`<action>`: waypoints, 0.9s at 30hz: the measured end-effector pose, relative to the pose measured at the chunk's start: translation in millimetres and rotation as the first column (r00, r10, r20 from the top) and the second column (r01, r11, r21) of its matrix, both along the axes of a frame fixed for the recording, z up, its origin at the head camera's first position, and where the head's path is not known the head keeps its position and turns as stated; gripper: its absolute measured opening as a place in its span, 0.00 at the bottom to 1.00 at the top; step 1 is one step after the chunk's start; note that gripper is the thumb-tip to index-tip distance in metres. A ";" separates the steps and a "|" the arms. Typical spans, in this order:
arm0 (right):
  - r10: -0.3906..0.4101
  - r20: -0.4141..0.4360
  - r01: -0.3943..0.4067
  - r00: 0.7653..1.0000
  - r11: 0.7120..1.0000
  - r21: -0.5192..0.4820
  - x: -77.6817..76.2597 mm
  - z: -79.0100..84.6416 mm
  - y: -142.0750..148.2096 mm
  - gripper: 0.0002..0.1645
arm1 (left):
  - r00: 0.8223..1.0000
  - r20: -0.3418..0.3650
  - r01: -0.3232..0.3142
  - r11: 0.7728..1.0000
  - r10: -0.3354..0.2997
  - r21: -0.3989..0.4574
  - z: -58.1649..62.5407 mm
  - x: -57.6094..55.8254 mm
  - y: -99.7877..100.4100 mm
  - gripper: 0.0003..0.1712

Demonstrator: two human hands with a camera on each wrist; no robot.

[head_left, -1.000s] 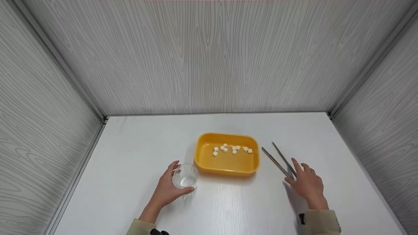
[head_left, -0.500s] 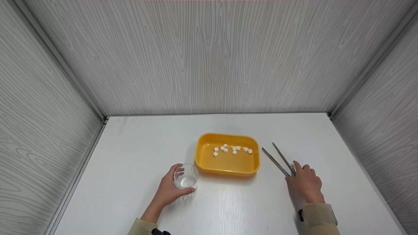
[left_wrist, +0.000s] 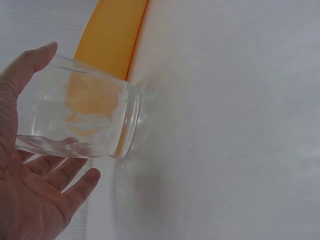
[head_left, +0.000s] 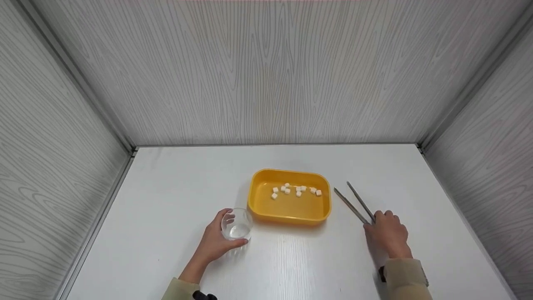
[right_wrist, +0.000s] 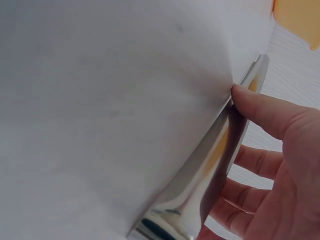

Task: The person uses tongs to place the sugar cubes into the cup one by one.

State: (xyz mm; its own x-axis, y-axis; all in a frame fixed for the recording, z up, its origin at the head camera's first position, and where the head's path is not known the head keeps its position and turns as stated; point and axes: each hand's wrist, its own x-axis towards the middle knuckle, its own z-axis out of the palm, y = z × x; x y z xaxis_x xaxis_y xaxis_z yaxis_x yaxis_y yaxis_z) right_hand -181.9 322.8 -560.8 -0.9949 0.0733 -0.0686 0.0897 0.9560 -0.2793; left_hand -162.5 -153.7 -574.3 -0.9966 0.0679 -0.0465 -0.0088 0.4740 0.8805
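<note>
My left hand (head_left: 213,243) holds a clear drinking glass (head_left: 237,225) that stands upright on the table, left of the yellow tray. In the left wrist view the thumb lies along one side of the glass (left_wrist: 75,107) and the fingers reach round the other. On the right, metal tongs (head_left: 353,207) lie with their two arms spread, tips toward the back. My right hand (head_left: 388,233) grips them near the joined end. The right wrist view shows thumb and fingers on opposite edges of the shiny tongs (right_wrist: 212,155).
Between the hands, farther back, is a yellow tray (head_left: 287,211) with several small white cubes (head_left: 287,191) scattered in it. The white table (head_left: 187,179) is closed in by wood-grained panels (head_left: 270,75) behind and at both sides.
The right hand's raised fingers have come down and closed around the tongs. The left hand has drawn its fingers closer about the glass. The tray and cubes stay put.
</note>
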 end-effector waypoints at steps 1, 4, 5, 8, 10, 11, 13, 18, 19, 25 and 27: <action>0.002 -0.002 -0.002 1.000 1.000 0.004 0.0 -0.3 -0.2 0.22 | 1.000 0.001 -0.001 1.000 0.001 0.001 -0.1 -0.2 -0.2 0.56; 0.020 -0.001 -0.020 1.000 1.000 0.017 -0.4 0.1 1.0 0.19 | 1.000 -0.003 0.004 1.000 -0.004 -0.001 -0.3 -0.3 -0.8 0.56; 0.025 -0.001 -0.025 1.000 0.999 0.021 -0.4 0.3 1.6 0.19 | 1.000 -0.006 0.007 1.000 -0.007 -0.001 -0.6 -0.3 -1.0 0.56; 0.038 0.009 -0.038 0.999 0.999 0.022 0.0 0.9 3.9 0.17 | 1.000 -0.010 0.010 1.000 -0.010 -0.004 -0.9 -0.5 -1.4 0.56; 0.038 0.017 -0.038 0.999 0.999 0.017 0.4 1.9 4.8 0.18 | 1.000 -0.012 0.012 1.000 -0.012 -0.006 -1.1 -0.8 -1.5 0.56; 0.035 0.020 -0.035 0.999 0.999 0.010 0.6 2.4 5.1 0.18 | 1.000 -0.013 0.012 1.000 -0.012 -0.006 -1.2 -1.0 -1.5 0.56; 0.025 0.032 -0.025 0.999 1.000 -0.009 1.2 3.4 4.6 0.17 | 1.000 -0.013 0.014 1.000 -0.014 -0.006 -1.6 -1.4 -1.7 0.56; -0.006 0.037 0.008 0.999 0.998 -0.058 3.5 6.7 2.8 0.16 | 1.000 -0.013 0.014 1.000 -0.014 -0.004 -1.2 -1.5 -2.4 0.56; -0.007 0.029 0.009 1.000 0.998 -0.063 4.0 7.1 2.9 0.15 | 1.000 -0.011 0.013 1.000 -0.013 -0.006 -1.0 -1.3 -2.2 0.56; 0.011 -0.024 -0.013 1.000 0.999 -0.053 5.9 7.3 4.4 0.14 | 1.000 0.003 -0.004 1.000 0.004 -0.023 -0.1 0.9 0.5 0.58; 0.015 -0.035 -0.016 0.999 0.999 -0.050 6.3 8.2 4.6 0.15 | 1.000 0.009 -0.012 1.000 0.012 -0.023 0.4 1.5 1.5 0.58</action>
State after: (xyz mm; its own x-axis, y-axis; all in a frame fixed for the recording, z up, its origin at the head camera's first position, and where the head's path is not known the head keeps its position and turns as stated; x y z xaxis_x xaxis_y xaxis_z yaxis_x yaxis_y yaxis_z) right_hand -175.6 327.4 -552.6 -0.9978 0.0553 -0.0373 0.0645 0.9420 -0.3293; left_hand -161.0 -152.2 -573.9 -0.9969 0.0550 -0.0567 -0.0221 0.4940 0.8692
